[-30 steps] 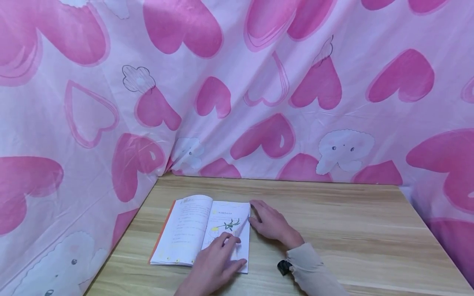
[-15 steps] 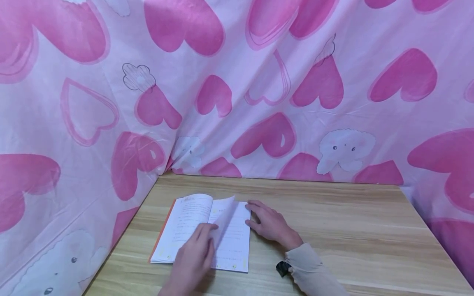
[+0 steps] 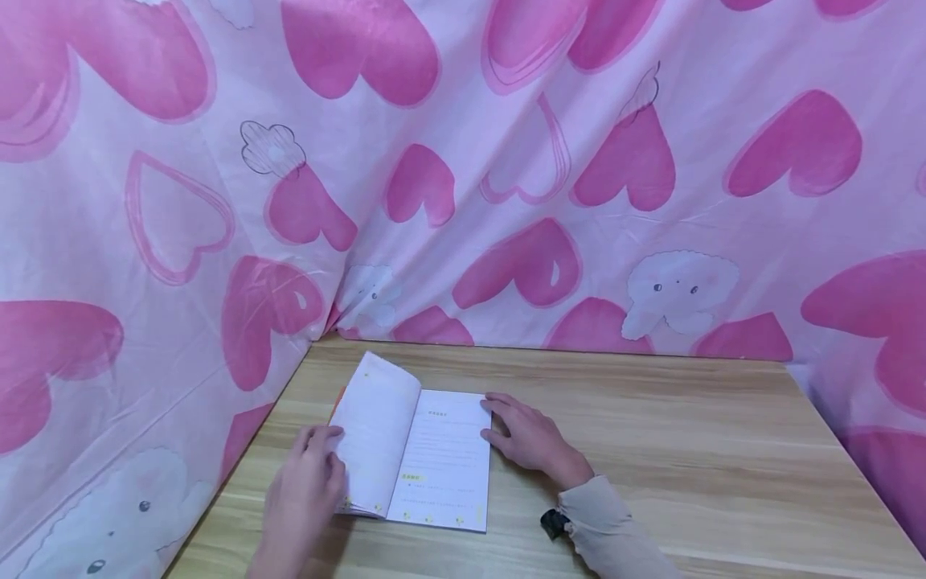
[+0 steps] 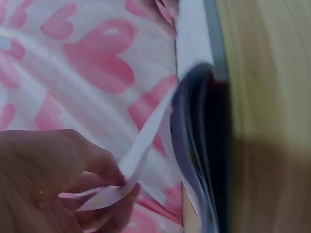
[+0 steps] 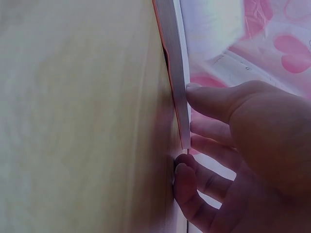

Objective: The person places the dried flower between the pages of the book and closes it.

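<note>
An open book (image 3: 443, 458) with an orange cover lies toward the left of the wooden table, its right page printed with text. My left hand (image 3: 304, 482) is at the book's left side, pinching a raised page (image 3: 379, 434). In the left wrist view that page (image 4: 150, 128) curves up from the stack, its edge between thumb and fingers. My right hand (image 3: 531, 438) rests at the book's right edge with loosely bent fingers. In the right wrist view its thumb (image 5: 209, 99) touches the top near the edge, and some fingertips reach past the corner.
The wooden table (image 3: 687, 450) extends to the right of the book. A pink heart-patterned cloth (image 3: 506, 161) hangs behind and along the left side. A black object (image 3: 554, 524) sits at the right sleeve (image 3: 611, 523).
My left hand has moved left, lifting a page from the right side and carrying it over to the left. A different right page now shows. My right hand has stayed at the right edge.
</note>
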`<state>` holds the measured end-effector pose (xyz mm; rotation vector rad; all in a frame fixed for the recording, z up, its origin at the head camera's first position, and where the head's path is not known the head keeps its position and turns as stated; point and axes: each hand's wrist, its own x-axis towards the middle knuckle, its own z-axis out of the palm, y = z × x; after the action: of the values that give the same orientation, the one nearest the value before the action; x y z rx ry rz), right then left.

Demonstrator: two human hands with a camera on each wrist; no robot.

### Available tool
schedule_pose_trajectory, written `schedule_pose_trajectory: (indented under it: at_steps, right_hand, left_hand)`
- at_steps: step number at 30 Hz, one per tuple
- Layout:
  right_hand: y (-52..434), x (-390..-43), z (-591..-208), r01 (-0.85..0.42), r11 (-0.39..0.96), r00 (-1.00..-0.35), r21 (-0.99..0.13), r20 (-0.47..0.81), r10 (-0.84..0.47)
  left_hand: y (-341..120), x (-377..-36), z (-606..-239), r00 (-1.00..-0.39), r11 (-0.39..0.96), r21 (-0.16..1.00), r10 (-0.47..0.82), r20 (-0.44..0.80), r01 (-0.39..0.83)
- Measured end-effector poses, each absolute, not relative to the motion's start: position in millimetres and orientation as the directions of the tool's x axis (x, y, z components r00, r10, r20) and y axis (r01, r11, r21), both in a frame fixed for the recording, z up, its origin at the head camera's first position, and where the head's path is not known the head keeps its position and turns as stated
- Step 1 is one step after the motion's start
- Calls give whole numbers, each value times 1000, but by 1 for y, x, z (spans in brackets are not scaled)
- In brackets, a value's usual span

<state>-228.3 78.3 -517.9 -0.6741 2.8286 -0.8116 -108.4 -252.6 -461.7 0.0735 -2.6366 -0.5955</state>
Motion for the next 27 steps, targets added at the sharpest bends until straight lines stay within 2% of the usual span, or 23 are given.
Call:
schedule_pose_trajectory:
  at_steps: [4,11,23,27]
  right_hand:
    - [78,-228,-518,-382,761,-894,-525,1,-448]
    - [78,-227,-518,-388,759,-891,-523,4,-453]
    - [78,-227,-519,-365,764,-898,-532,-16,-440]
    - [78,-227,-520,-363,764,-897,-533,-20,-441]
  left_hand:
    - [-267,-109,-469,-956,906,419,-177,235,-65]
    - [-279,-114,-487,-983,913,385,-173,66,-135]
    - [-280,-118,-500,-979,932,307,-201,5,-190]
    - [-278,-116,-501,-981,933,317,-193,30,-173]
